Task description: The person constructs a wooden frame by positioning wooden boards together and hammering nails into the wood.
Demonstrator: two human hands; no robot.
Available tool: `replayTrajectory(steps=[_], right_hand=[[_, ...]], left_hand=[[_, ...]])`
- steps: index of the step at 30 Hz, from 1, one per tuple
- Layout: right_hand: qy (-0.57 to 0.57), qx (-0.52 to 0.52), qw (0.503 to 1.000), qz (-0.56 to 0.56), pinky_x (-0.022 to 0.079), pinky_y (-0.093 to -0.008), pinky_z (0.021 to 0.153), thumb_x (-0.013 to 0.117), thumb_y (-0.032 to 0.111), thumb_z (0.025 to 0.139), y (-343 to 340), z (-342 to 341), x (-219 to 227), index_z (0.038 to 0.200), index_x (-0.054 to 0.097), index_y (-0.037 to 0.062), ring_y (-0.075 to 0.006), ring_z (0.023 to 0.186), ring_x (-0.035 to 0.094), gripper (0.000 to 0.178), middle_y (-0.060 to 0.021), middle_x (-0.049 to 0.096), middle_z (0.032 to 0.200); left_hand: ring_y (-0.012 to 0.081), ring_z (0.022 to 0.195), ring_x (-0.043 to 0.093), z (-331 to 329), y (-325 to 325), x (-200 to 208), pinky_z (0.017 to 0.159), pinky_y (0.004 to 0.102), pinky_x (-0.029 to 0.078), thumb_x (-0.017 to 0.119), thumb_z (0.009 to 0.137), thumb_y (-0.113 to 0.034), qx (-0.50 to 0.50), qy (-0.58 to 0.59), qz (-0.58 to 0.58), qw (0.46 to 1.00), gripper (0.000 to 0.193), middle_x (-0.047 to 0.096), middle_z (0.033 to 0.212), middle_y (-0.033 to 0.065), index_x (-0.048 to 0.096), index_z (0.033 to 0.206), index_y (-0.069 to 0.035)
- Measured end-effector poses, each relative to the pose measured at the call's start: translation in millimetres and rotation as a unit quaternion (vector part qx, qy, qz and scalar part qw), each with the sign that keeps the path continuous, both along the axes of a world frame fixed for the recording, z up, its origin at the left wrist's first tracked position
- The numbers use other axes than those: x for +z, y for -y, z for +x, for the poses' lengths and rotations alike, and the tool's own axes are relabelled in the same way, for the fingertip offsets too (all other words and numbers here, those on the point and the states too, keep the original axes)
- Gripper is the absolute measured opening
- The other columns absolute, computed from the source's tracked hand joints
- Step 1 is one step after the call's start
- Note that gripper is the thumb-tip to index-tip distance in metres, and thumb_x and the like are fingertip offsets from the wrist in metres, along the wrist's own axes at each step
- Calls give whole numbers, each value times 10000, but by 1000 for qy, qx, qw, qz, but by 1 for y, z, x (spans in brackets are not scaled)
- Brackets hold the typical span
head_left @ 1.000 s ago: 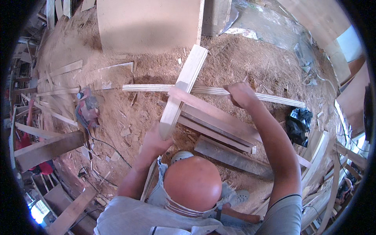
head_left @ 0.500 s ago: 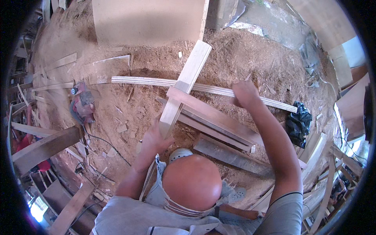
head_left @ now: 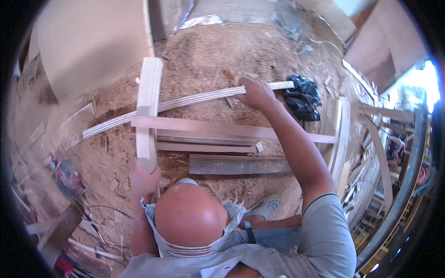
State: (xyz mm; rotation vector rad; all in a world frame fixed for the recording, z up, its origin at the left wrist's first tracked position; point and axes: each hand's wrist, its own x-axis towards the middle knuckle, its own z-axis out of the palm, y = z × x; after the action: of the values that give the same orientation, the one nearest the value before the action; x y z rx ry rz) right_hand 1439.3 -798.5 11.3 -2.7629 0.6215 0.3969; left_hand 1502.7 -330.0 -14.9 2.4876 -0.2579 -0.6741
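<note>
My left hand [head_left: 144, 178] is closed around the near end of a pale wooden bar [head_left: 148, 88]. The bar points away from me and crosses a long reddish board [head_left: 208, 127]. Farther out, a long, narrow strip with lengthwise grooves [head_left: 194, 100] runs sideways, partly hidden by the bar. My right hand [head_left: 256, 92] is closed over this grooved strip towards its right end. The strip comes out on both sides of the fingers, though the fingertips are partly hidden. A crumpled black plastic bag [head_left: 302, 97] lies at the strip's right end.
Shavings and offcuts cover the ground. Boards [head_left: 208, 147] and a grey plank [head_left: 236, 164] lie nearer than the reddish board. A red corded power tool [head_left: 68, 176] sits at left. A large panel [head_left: 92, 41] stands at far left; timber [head_left: 340, 134] lies at right.
The view has swung to the right, so the bar and strip appear farther left. My right hand sits slightly closer to the strip's right end. My left hand keeps its hold on the bar.
</note>
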Motion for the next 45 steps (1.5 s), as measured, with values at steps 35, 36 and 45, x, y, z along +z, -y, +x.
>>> replayTrajectory(steps=[35, 36, 45], right_hand=[[321, -64, 904, 274, 598, -413, 771, 804, 242, 925, -185, -126, 6, 1086, 842, 102, -357, 800, 728, 216, -175, 789, 992], [299, -76, 925, 223, 593, -382, 768, 791, 215, 952, -187, -130, 9, 1079, 839, 79, -284, 809, 735, 192, -153, 790, 1015], [181, -281, 783, 525, 552, -271, 692, 836, 130, 950, -177, -137, 6, 1071, 828, 48, -71, 764, 677, 146, -12, 793, 885]], left_hand=[[188, 1256, 658, -70, 129, -23, 1099, 344, 530, 693, 1035, -42, -84, -465, -417, 777, 432, 687, 1349, 79, 593, 1453, 7], [190, 1246, 663, -68, 127, -24, 1094, 336, 529, 675, 1048, -53, -83, -443, -411, 792, 400, 703, 1319, 77, 611, 1438, 11], [85, 834, 611, -52, 129, -7, 751, 258, 505, 663, 1070, -101, -184, -401, -325, 837, 145, 701, 1018, 27, 708, 1172, -7]])
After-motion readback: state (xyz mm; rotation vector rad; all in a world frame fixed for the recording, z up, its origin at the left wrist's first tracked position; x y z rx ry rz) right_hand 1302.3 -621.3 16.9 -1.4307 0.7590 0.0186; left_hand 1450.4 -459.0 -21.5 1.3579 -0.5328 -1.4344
